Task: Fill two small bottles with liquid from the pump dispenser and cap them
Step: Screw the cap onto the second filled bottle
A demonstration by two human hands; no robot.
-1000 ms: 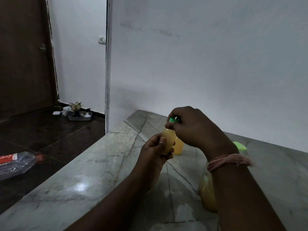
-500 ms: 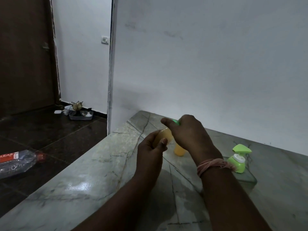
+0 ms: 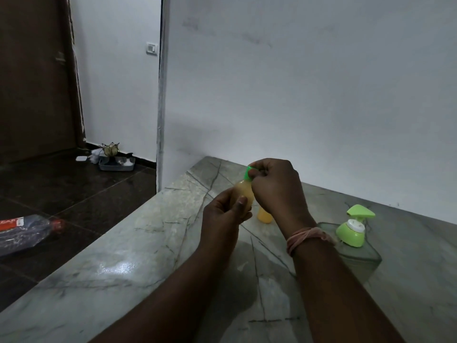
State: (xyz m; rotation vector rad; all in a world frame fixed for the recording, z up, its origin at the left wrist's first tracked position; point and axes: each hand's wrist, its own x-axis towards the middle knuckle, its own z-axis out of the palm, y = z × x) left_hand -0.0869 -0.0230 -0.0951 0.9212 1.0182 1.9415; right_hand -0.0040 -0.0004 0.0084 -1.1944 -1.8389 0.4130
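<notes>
left hand (image 3: 223, 219): centre of the frame, fingers curled round the lower body of the bottle, thumb laid across its front.
right hand (image 3: 274, 186): just right of centre, fingers (image 3: 254, 172) pinched together on the cap.
bottle (image 3: 243, 194): small, soft-looking translucent plastic, rounded shoulders, full of cloudy yellow liquid; held above the desk between both hands, tilted a little to the right at the top.
cap (image 3: 248, 175): bright green plastic, seated on the bottle's neck, partly hidden by the right hand.
second bottle (image 3: 264, 216): same yellow fill, standing on the desk just behind the hands; its top is hidden, so whether it is capped cannot be told.
dispenser (image 3: 353, 231): right of centre, clear squat body with a lime green collar, white ring and triangular green pump head; just beside the right wrist.
wrist thread (image 3: 305, 237): pinkish strands wound round the right wrist.
desk (image 3: 123, 268): grey-green polished stone with dark veins and a glossy highlight at lower left.
floor bottle (image 3: 27, 231): lying on dark tiles at the left edge, red label with white letters too cut off to read.
tray (image 3: 116, 164): small grey tray with oddments on the floor, upper left by the wall.
switch (image 3: 151, 48): white plate on the wall, upper left.
</notes>
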